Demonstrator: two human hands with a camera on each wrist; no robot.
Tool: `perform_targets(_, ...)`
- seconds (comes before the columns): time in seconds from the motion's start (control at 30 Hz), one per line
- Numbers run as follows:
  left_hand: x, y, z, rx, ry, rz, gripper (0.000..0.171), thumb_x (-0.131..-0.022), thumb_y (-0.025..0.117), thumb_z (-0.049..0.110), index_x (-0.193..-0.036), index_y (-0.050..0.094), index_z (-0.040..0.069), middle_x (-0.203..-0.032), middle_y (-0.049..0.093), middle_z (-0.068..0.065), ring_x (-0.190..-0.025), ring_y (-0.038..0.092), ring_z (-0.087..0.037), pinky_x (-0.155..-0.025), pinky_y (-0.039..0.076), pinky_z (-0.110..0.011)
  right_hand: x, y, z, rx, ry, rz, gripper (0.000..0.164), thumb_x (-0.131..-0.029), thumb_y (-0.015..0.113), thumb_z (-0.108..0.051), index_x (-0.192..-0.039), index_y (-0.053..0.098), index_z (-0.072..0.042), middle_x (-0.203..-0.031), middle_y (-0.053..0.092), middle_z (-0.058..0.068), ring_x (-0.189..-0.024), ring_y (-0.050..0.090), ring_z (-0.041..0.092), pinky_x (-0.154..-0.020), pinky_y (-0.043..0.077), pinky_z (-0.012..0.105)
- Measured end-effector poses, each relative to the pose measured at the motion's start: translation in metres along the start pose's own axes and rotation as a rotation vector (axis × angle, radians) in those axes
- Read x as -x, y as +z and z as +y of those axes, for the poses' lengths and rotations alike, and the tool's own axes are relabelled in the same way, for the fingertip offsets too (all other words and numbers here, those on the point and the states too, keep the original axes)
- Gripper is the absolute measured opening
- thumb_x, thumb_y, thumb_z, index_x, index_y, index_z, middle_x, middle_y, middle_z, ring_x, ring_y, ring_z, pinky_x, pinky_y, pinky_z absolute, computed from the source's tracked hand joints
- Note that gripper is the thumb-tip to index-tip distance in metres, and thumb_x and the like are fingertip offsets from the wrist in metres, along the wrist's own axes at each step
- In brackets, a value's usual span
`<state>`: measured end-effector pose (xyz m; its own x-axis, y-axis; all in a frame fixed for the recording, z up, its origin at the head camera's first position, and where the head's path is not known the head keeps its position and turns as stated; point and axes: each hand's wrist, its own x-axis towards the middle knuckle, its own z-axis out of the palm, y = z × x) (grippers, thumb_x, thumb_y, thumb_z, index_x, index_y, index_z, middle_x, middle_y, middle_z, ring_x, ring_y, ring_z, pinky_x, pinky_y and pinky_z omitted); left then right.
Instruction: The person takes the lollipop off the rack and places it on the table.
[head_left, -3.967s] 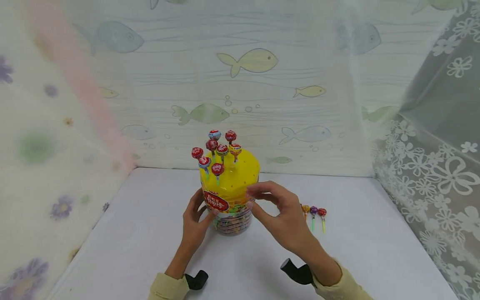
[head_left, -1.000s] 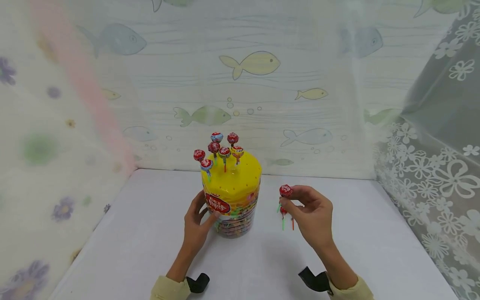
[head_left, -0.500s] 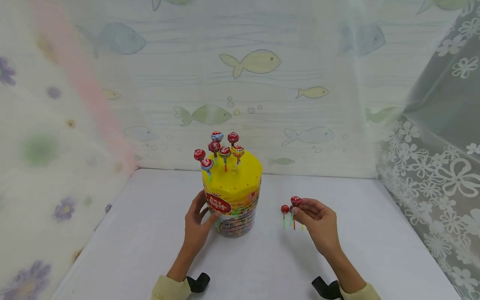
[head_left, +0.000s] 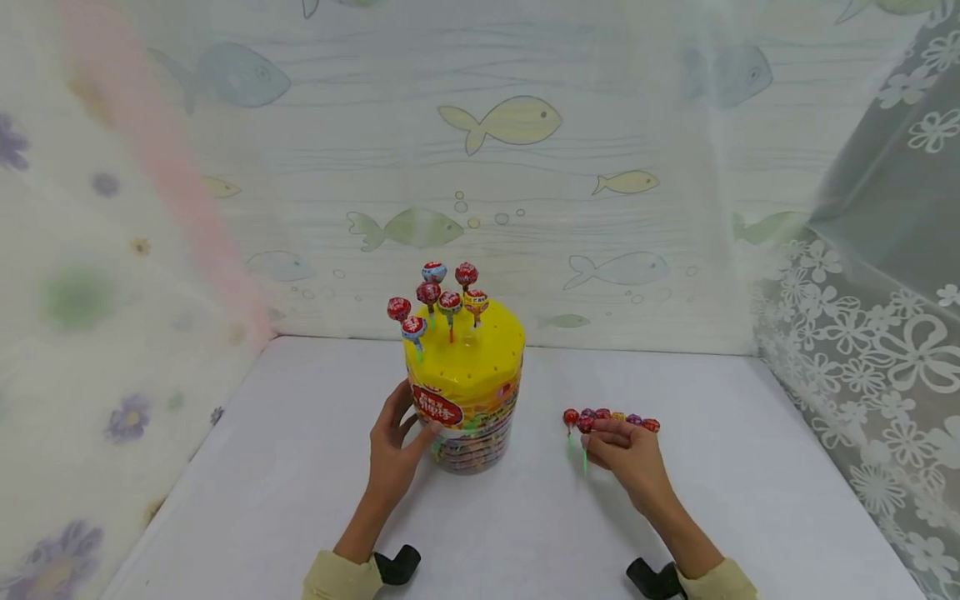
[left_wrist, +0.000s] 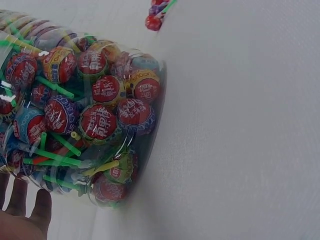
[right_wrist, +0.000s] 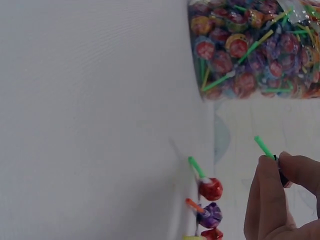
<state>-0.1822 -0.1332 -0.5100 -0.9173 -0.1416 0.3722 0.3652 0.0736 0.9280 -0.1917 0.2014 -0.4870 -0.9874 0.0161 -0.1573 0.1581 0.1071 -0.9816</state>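
A clear jar of lollipops (head_left: 468,450) with a yellow lid (head_left: 487,350) stands left of centre in the head view. Several lollipops stick upright out of the lid's left and back part. My left hand (head_left: 393,454) holds the jar's left side, thumb on the front; its fingers (left_wrist: 40,210) show beside the jar in the left wrist view. To the right, my right hand (head_left: 630,458) pinches a red-wrapped lollipop (head_left: 585,425), its green stick (right_wrist: 263,146) poking out. That hand is low over the table, close to a row of lollipops (head_left: 571,417) and partly covering it.
The white table (head_left: 300,467) runs back to a fish-print curtain (head_left: 517,167). Flower-patterned sheets hang at both sides. Black wrist mounts (head_left: 397,565) sit at both sleeves. The jar lies between the left hand and the lollipop row.
Four seconds ago my right hand was at the jar and a red lollipop stood at the lid's front. That lollipop has left the lid; my right hand has moved right and down to the row.
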Motion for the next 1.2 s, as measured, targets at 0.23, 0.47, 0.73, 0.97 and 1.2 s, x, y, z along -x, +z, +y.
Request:
perform_targets(0.23, 0.000, 0.000, 0.002, -0.008, -0.003, -0.001, 0.073, -0.092, 0.071, 0.000, -0.156, 0.038, 0.013, -0.155, 0.046, -0.003, -0.141, 0.045, -0.009, -0.111, 0.043, -0.021, -0.005, -0.002, 0.013, 0.089, 0.058, -0.015, 0.033, -0.094, 0.070, -0.002, -0.122, 0.061, 0.013, -0.098, 0.072, 0.013, -0.086, 0.073, 0.019, -0.074, 0.063, 0.030)
perform_targets(0.47, 0.000, 0.000, 0.002, -0.012, -0.008, 0.000, 0.073, -0.092, 0.070, 0.000, -0.156, 0.038, 0.012, -0.156, 0.045, -0.004, -0.141, 0.044, -0.007, -0.111, 0.043, -0.020, -0.010, 0.002, 0.023, 0.179, 0.105, -0.011, 0.033, -0.091, 0.074, -0.006, -0.116, 0.064, 0.012, -0.094, 0.073, 0.012, -0.082, 0.071, 0.015, -0.071, 0.063, 0.029)
perform_targets(0.73, 0.000, 0.000, 0.001, -0.020, -0.006, 0.001, 0.073, -0.092, 0.070, -0.001, -0.156, 0.038, 0.012, -0.156, 0.045, -0.004, -0.140, 0.045, -0.007, -0.111, 0.043, -0.021, -0.010, 0.004, 0.024, 0.259, 0.102, 0.004, 0.028, -0.089, 0.075, -0.004, -0.110, 0.066, 0.012, -0.093, 0.075, 0.014, -0.081, 0.072, 0.018, -0.069, 0.063, 0.030)
perform_targets(0.97, 0.001, 0.001, 0.003, -0.010, -0.009, 0.003, 0.073, -0.092, 0.070, -0.001, -0.156, 0.038, 0.011, -0.156, 0.046, -0.004, -0.140, 0.045, -0.007, -0.111, 0.043, -0.022, -0.008, 0.006, 0.022, 0.342, 0.074, -0.015, 0.026, -0.088, 0.076, -0.005, -0.105, 0.065, 0.011, -0.088, 0.073, 0.012, -0.076, 0.070, 0.017, -0.066, 0.062, 0.030)
perform_targets(1.2, 0.002, 0.001, 0.004, -0.013, -0.006, 0.004, 0.071, -0.093, 0.069, -0.001, -0.156, 0.037, 0.009, -0.157, 0.044, -0.009, -0.140, 0.044, -0.005, -0.111, 0.042, -0.021, -0.007, 0.005, 0.022, 0.352, 0.093, -0.022, 0.028, -0.088, 0.076, -0.006, -0.107, 0.064, 0.011, -0.088, 0.071, 0.013, -0.074, 0.069, 0.016, -0.065, 0.061, 0.030)
